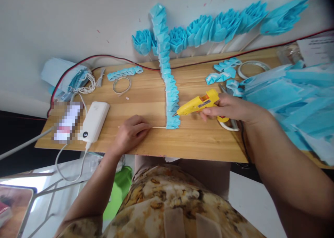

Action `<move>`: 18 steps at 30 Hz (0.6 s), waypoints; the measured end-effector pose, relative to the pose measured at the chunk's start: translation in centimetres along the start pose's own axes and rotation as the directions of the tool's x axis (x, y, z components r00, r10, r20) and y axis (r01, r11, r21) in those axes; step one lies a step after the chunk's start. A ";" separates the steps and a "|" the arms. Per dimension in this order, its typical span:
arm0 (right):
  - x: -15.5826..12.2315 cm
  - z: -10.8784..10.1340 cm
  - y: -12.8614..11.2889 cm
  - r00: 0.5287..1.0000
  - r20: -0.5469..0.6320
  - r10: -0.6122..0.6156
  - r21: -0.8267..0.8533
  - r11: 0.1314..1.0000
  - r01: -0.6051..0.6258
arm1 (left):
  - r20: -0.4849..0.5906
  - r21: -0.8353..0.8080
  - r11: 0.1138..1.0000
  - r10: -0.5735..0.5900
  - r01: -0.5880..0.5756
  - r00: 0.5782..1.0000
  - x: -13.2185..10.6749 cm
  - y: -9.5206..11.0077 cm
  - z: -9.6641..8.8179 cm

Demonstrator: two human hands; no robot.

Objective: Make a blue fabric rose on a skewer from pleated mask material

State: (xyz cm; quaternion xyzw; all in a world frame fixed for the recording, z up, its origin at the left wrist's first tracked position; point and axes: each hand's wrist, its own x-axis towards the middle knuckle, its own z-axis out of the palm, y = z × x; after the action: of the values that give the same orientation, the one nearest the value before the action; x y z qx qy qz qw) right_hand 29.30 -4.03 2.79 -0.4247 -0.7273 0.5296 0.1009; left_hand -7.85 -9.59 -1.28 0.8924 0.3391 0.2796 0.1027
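My right hand (pixel 229 107) grips a yellow hot glue gun (pixel 198 103), its metal nozzle at the near end of a long pleated blue strip (pixel 165 62). The strip runs from the table up against the wall. A thin wooden stick (pixel 159 127) lies with one end at the strip's near edge. My left hand (pixel 133 132) is closed over the stick's other part, resting on the wooden table (pixel 146 107). Whether the nozzle touches the strip I cannot tell.
Several blue paper flowers (pixel 199 30) on sticks lean along the wall. Blue sheets (pixel 294 102) are heaped at right, near a tape roll (pixel 254 70) and short folded strips (pixel 221 76). A white power bank (pixel 96 121), a blurred phone (pixel 68 121) and cables lie at left.
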 end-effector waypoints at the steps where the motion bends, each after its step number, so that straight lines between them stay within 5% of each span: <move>1: 0.0 -0.1 0.0 1.000 0.026 -0.013 -0.014 1.000 0.013 | 0.002 0.003 1.000 0.002 -0.002 1.000 0.0 0.0 0.0; 10: 0.1 0.2 0.4 0.988 -0.057 0.144 -0.061 0.987 -0.147 | -0.007 0.015 0.999 -0.029 0.030 1.000 0.0 0.0 0.0; 18: -0.1 -0.2 -0.8 0.984 0.140 -0.114 0.046 0.993 0.108 | -0.009 0.022 1.000 -0.005 0.005 1.000 0.2 0.1 -0.1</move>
State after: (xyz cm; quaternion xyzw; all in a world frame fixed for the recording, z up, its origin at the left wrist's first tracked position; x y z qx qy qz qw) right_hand 29.07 -4.05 3.59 -0.3425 -0.7451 0.5658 0.0861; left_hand -7.75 -9.52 -1.10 0.8912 0.3449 0.2796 0.0923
